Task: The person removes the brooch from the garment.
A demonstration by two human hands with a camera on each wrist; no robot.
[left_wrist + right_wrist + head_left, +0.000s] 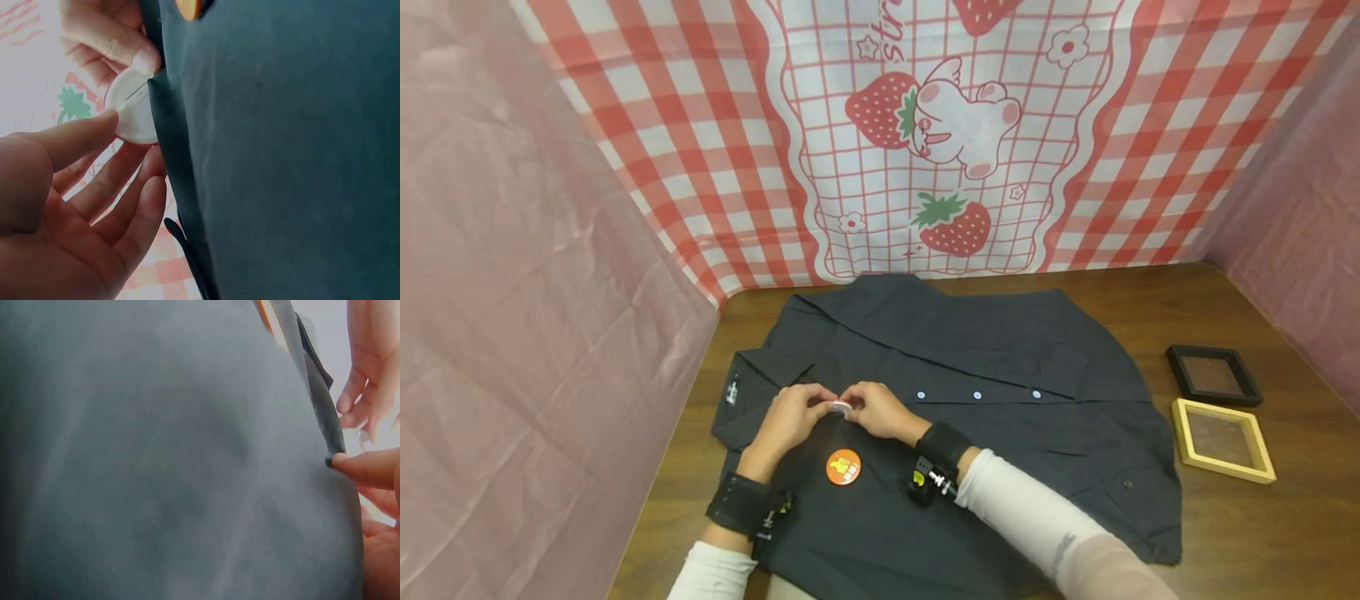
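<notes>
White badge [135, 114] in left hand [792, 419]

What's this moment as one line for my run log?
Left hand: pinches white-backed badge | Right hand: pinches edge of dark shirt | Orange badge: on shirt | Pin through cloth: unclear

A brown wood-grain desk [1307, 525] stands boxed in by cloth: a red-and-white gingham cloth [670, 158] along the back, printed with strawberries [957, 228] and a white cartoon animal [973, 125] lying sideways. Creased, shiny pink sheets hang at the left [550, 333] and right [1288, 233], under soft, fairly even light.
</notes>
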